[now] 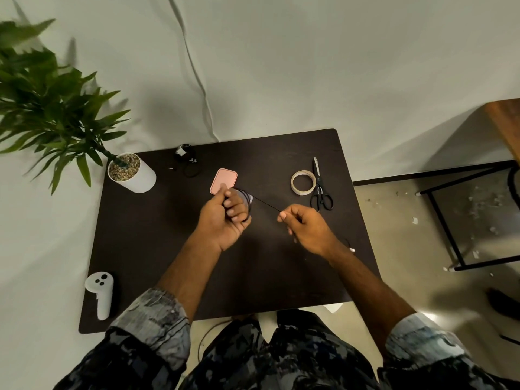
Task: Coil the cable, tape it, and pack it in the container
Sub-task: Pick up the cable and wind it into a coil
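Two hands work above the middle of the dark table [168,249], head view only. Left hand [222,220] is closed around several black loops of the cable [247,199], fingers curled through the coil, held just over the tabletop. Right hand [306,226] pinches the straight run of cable between thumb and forefinger, strand taut between the hands; the loose tail drops behind the right wrist toward the table's right edge, white tip near that edge. Pink container [223,181] lies flat just behind the left hand, partly hidden by the fingers. Tape roll [303,182] sits right of centre, scissors [319,185] touching or just beside it, both well in from the right edge. Second small black cable bundle [185,159] near the far edge. White pot [132,173] with plant at the far left corner. White controller [100,294] at the near left edge. Bare tabletop open in front of and left of the hands.
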A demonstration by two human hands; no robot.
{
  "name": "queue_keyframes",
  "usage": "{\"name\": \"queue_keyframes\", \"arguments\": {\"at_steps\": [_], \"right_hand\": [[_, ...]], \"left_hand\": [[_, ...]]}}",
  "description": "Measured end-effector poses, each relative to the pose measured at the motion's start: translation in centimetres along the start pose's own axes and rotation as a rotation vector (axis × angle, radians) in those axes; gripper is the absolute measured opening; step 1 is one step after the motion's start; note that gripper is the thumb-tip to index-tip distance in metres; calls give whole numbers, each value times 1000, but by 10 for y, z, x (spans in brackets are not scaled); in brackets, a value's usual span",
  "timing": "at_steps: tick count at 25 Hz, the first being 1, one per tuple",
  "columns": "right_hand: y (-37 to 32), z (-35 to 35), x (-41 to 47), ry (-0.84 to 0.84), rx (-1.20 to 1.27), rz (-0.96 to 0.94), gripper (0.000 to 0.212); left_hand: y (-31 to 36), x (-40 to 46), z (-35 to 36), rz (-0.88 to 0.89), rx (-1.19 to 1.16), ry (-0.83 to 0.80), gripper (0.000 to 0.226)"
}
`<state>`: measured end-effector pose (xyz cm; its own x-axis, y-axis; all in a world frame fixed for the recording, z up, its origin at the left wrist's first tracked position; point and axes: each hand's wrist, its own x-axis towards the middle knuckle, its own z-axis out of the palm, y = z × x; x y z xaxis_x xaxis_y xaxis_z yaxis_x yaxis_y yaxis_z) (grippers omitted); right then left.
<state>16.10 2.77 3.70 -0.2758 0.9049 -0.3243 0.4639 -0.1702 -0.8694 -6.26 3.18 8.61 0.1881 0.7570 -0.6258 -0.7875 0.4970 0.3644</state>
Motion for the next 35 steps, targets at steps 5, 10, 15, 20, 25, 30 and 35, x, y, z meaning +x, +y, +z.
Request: {"name": "queue_keyframes", "arguments": {"at_steps": [5,10,15,20,25,30,35], "right_hand": [[2,4,-10,-113,-436,-40,19],[-42,7,-10,-192,-493,-313,14],[-65,-8,-2,-34,-420,-459,12],[-68,-19,6,68,-419,-432,11],[-52,-7,7,57,-46,-208,9],[-25,10,6,67,52,-132,17],[-9,13,-5,-14,-196,13,26]], "left_hand": [[3,9,4,334,87,255,39],[-25,14,0,542,860,251,38],[-44,3,5,511,1119,152,42],[-49,-1,1,270,794,-51,44],[-39,-5,5,10,450,-108,43],[-26,-6,1,-37,130,-91,42],[-15,2,0,221,-82,179,39]]}}
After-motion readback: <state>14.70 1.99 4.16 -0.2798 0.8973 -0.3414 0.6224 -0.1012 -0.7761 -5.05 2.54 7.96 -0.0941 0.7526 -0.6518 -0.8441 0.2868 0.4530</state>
